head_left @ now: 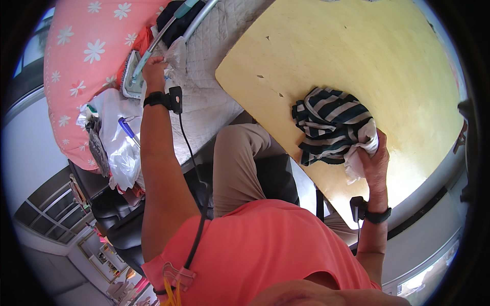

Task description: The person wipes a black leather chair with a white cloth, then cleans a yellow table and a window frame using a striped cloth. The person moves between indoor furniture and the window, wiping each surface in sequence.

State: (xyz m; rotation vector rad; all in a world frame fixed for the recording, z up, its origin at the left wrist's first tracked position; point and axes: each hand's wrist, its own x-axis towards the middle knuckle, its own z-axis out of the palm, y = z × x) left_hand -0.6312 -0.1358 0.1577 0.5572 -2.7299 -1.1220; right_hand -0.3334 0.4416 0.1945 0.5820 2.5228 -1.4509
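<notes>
My right hand (pixel 375 158) grips a bunched white cloth (pixel 354 160). Against that cloth lies a crumpled dark-and-grey striped fabric piece (pixel 337 118) on the yellow tabletop (pixel 390 61); whether the two are joined is unclear. On the far left my left hand (pixel 154 72) reaches onto the quilted cover (pixel 214 72), its fingertips at the edge of a clear plastic bag (pixel 177 55). Those fingers are partly hidden, so I cannot tell if they grip the bag. Beside the same hand slants a flat mop's pole (pixel 162 34).
The mop head (pixel 134 82) leans near a pink flowered bedspread (pixel 80 49). White plastic bags (pixel 115 103) and a blue-handled item (pixel 127 128) lie left of my forearm. Black wrist devices (pixel 175 100) trail cables. The tabletop's near edge runs past my knee (pixel 239 153).
</notes>
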